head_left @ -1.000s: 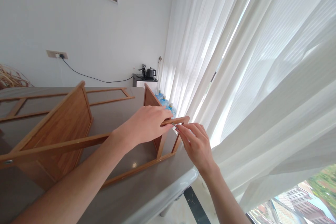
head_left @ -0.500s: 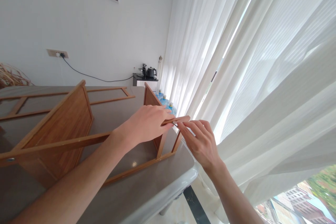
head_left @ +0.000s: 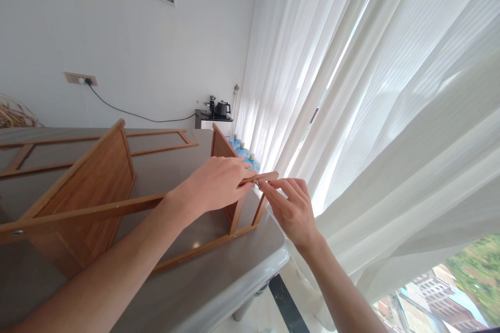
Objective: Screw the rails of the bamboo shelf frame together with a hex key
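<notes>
A brown wooden shelf frame (head_left: 89,212) lies on its side on a grey table (head_left: 167,171), its panels upright. My left hand (head_left: 213,182) is closed over the right end of the top rail (head_left: 270,176), thumb underneath. At that rail's near side my right hand (head_left: 292,210) pinches a small shiny metal piece (head_left: 255,183) between thumb and fingertips. The fingers partly hide this piece, and its exact kind cannot be made out. A round metal fastener head (head_left: 17,232) shows at the rail's left end.
Long white curtains (head_left: 351,114) hang close to my right hand. Beyond the table are blue water bottles (head_left: 252,162) and a dark kettle (head_left: 223,109) on a small cabinet. A black cord (head_left: 136,115) runs along the wall. The table's rounded edge (head_left: 253,281) faces me.
My right fingers have shifted slightly at the rail's end, and the metal piece shows shinier and at a different angle. My left hand keeps its grip. The view has moved slightly.
</notes>
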A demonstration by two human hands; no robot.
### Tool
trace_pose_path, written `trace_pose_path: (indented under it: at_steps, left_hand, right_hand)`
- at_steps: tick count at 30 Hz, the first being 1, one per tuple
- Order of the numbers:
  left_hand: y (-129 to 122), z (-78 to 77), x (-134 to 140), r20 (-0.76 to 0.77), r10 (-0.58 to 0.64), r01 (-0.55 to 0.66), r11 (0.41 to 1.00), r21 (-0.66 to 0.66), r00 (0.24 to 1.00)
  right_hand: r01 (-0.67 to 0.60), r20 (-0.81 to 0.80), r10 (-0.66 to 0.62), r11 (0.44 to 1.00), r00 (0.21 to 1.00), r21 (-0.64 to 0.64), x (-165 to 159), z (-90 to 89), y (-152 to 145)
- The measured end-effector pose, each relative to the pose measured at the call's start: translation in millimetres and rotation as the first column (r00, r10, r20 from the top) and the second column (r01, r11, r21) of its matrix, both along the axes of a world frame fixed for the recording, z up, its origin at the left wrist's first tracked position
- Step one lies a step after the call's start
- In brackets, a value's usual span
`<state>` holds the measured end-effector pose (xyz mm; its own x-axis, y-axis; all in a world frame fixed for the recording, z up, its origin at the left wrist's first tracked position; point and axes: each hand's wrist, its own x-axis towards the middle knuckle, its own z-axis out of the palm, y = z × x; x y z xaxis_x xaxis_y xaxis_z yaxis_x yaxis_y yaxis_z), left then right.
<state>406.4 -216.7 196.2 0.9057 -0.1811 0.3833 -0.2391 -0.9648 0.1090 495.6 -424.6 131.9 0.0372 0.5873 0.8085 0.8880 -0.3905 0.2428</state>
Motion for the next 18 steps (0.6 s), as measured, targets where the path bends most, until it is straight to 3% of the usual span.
trace_pose_path:
  at_steps: [18]
  left_hand:
    - [2.6,-2.5,1.7,0.002,-0.026,0.026,0.999,0.038,1.0]
  right_hand:
    - [-0.003,0.004,0.003,0.997,1.0,-0.08,-6.8,15.7,0.6]
